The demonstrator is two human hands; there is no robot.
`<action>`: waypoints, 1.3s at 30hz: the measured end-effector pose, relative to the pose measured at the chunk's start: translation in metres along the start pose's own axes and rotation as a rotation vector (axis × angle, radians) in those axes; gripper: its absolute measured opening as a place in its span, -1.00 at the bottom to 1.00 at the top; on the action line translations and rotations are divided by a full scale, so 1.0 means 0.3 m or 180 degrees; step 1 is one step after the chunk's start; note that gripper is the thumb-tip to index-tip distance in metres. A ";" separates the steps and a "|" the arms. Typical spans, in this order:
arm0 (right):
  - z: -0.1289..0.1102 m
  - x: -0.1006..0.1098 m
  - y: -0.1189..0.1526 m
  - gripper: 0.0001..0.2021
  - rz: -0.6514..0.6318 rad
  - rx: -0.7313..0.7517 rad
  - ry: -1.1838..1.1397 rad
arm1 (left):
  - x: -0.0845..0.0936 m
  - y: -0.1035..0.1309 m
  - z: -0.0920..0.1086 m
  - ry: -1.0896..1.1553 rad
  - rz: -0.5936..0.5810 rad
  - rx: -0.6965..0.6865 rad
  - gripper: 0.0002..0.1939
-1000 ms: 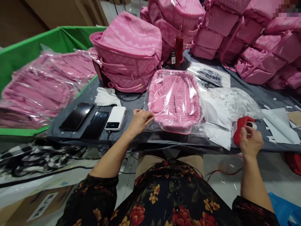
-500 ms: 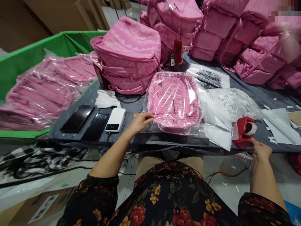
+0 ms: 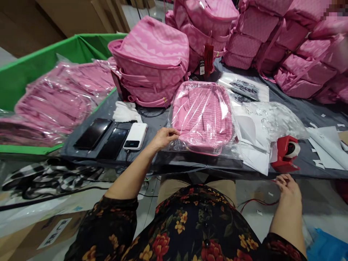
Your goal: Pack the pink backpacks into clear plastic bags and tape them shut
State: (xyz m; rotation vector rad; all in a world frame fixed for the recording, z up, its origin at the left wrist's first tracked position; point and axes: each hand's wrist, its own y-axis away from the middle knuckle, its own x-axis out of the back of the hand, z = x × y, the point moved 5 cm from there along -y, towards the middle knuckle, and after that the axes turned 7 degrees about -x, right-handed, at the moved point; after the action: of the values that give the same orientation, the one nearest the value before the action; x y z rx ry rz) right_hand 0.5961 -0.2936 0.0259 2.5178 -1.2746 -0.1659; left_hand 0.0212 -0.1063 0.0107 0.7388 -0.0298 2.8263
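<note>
A pink backpack (image 3: pixel 202 116) in a clear plastic bag lies flat near the table's front edge. My left hand (image 3: pixel 166 137) pinches the lower left side of that plastic bag. Just below the table's front edge, my right hand (image 3: pixel 288 185) has its fingers curled together; whatever they may hold is too small to make out. The red tape dispenser (image 3: pixel 284 154) with a roll of tape stands on the table just above my right hand, apart from it. Between backpack and dispenser lie white papers (image 3: pixel 254 134) and crumpled clear plastic (image 3: pixel 280 119).
Pink backpacks (image 3: pixel 152 65) stand behind, with more stacked (image 3: pixel 244 40) at back right. A green bin (image 3: pixel 16 65) at left holds bagged backpacks (image 3: pixel 54 103). Two dark phones (image 3: pixel 94 133), a white power bank (image 3: pixel 136 136) and a white cloth (image 3: pixel 126 111) lie left of the backpack.
My right hand has left the tape dispenser and moved down and left, below the table edge. My left hand stays at the plastic bag. The view has shifted slightly.
</note>
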 end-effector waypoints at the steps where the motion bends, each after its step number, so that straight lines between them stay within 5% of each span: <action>1: 0.026 -0.038 0.013 -0.61 -0.0155 -0.0231 -0.0156 | 0.000 0.001 0.003 0.0005 0.0010 -0.0013 -0.68; 4: 0.012 -0.181 0.099 -0.54 -0.0716 -0.0248 -0.0662 | -0.001 0.003 0.012 -0.0003 0.0019 -0.0060 -0.71; 8: -0.151 -0.469 0.348 -0.53 -0.2392 0.0709 -0.0844 | -0.004 0.002 0.016 -0.0006 -0.0019 -0.0034 -0.73; 11: -0.208 -0.776 0.550 -0.61 -0.3711 0.1162 0.0398 | -0.008 0.002 0.015 -0.0003 0.0047 -0.0014 -0.74; 14: -0.154 -1.086 0.695 -0.66 -0.5142 0.1693 0.2157 | -0.015 0.002 0.017 0.0077 0.0064 -0.0039 -0.74; 18: -0.024 -1.353 0.704 -0.73 -0.5519 0.2213 0.3613 | -0.014 0.006 0.031 0.0055 0.0021 -0.0048 -0.75; 23: 0.067 -1.428 0.577 -0.57 -0.4711 0.1729 0.4221 | -0.001 0.014 0.047 -0.0141 -0.0004 -0.0033 -0.75; 28: -0.033 -1.380 0.539 -0.70 -0.3504 0.2521 0.4264 | -0.005 0.004 0.036 -0.0207 -0.0046 -0.0181 -0.77; 33: 0.020 -1.333 0.671 -0.68 -0.4318 0.2694 0.4167 | 0.004 0.001 0.040 -0.0316 -0.0129 -0.0224 -0.74; 36: 0.104 -1.348 0.698 -0.60 -0.4038 0.2692 0.4797 | 0.043 0.010 0.085 -0.0492 -0.0091 -0.0211 -0.72; 39: 0.122 -1.377 0.705 -0.53 -0.3718 0.2802 0.4763 | 0.126 -0.002 0.143 -0.0749 0.0568 -0.0231 -0.69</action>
State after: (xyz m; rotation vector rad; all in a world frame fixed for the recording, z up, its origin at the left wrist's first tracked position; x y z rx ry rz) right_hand 0.1790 -0.0878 0.0451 2.3435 0.8696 1.8838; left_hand 0.0097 -0.1011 0.0665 1.0977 -0.2466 2.8667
